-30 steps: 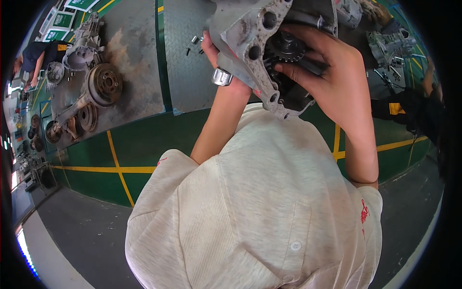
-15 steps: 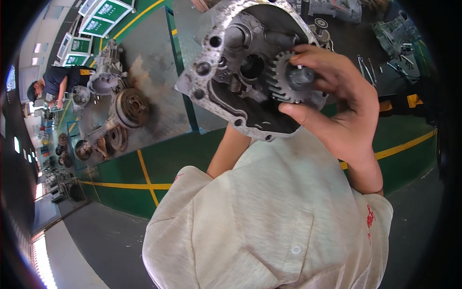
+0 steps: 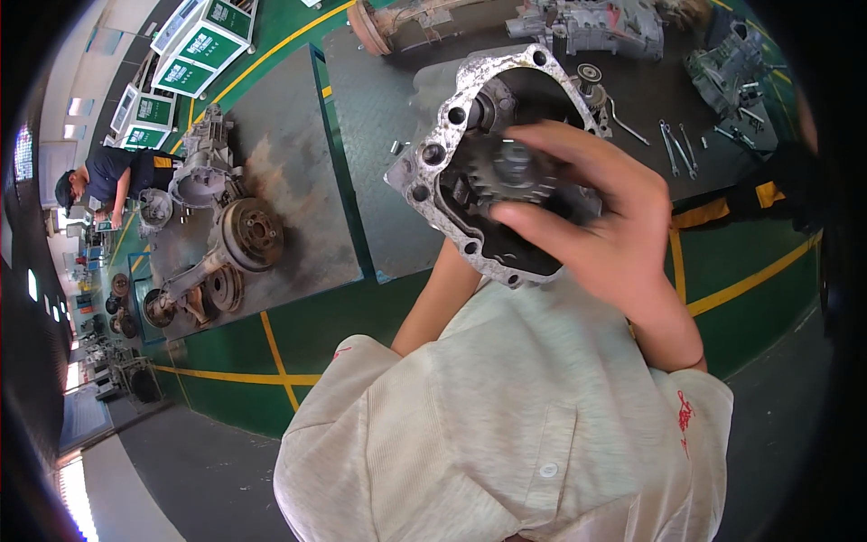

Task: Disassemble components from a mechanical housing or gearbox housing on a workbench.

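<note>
I hold a grey cast-metal gear housing [image 3: 452, 154] up in front of my chest, with its open face toward me. Only my left forearm [image 3: 438, 303] shows; it runs up beneath the housing, and the hand is hidden behind it, bearing it. My right hand [image 3: 614, 226] reaches across the open face. Its thumb and fingers close around a toothed gear [image 3: 515, 170] sitting inside the housing. The gear and the fingertips are blurred.
Grey mats lie on a green floor with yellow lines. Brake drums and axle parts [image 3: 246, 237] are on the left mat. A gearbox [image 3: 587, 27] and several wrenches [image 3: 675, 144] lie at the top right. Another person [image 3: 108, 176] bends over parts at the far left.
The housing has come down from the top edge and turned its open face toward me. My right hand has shifted from the housing's side onto the gear.
</note>
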`<move>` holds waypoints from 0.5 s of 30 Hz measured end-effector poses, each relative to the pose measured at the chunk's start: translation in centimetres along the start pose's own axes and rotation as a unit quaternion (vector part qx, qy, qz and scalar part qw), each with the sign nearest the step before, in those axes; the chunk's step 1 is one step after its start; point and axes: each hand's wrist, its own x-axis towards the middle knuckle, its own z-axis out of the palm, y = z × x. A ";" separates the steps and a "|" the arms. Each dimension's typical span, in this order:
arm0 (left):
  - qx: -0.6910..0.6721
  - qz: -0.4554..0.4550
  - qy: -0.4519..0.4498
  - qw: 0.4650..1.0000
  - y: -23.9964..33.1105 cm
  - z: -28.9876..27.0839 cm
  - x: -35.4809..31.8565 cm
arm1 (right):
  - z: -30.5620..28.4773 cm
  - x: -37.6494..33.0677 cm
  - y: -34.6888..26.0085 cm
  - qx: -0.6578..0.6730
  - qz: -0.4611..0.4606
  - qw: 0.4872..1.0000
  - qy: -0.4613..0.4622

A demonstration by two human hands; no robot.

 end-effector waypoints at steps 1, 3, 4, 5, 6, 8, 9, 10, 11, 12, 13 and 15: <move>0.004 -0.003 -0.003 1.000 0.0 0.1 0.2 | -0.8 -0.7 -0.1 0.076 0.020 0.997 0.028; 0.008 -0.003 -0.003 1.000 0.1 -0.2 0.5 | -2.4 -1.7 0.3 0.081 0.031 0.993 0.075; 0.010 -0.005 -0.001 1.000 0.1 -0.2 0.6 | -2.9 -1.8 0.5 0.087 0.009 0.990 0.106; 0.011 -0.003 0.002 1.000 0.3 0.0 0.6 | -3.4 -1.8 0.7 0.094 -0.012 0.986 0.138; 0.015 0.001 0.006 1.000 0.4 0.0 0.6 | -3.9 -1.7 0.9 0.093 -0.013 0.986 0.140; 0.014 0.013 0.018 1.000 0.4 -0.1 0.6 | -5.3 -1.6 1.2 0.137 -0.046 0.960 0.239; 0.015 0.019 0.026 0.999 0.7 0.0 0.5 | -6.7 -2.4 1.5 0.125 -0.032 0.962 0.242; 0.015 0.026 0.035 0.999 0.8 0.0 0.5 | -8.1 -3.0 2.3 0.208 -0.019 0.939 0.274; 0.017 0.040 0.049 0.998 1.0 0.0 0.6 | -9.1 -3.2 3.1 0.293 -0.006 0.908 0.299; 0.016 0.056 0.064 0.996 1.3 -0.2 0.5 | -9.5 -3.4 3.3 0.371 0.040 0.869 0.325; 0.016 0.073 0.082 0.994 1.7 -0.3 0.3 | -9.6 -3.5 3.8 0.414 0.096 0.819 0.386; 0.010 0.106 0.117 0.987 2.3 -0.5 0.1 | -10.6 -3.9 4.6 0.506 0.112 0.819 0.247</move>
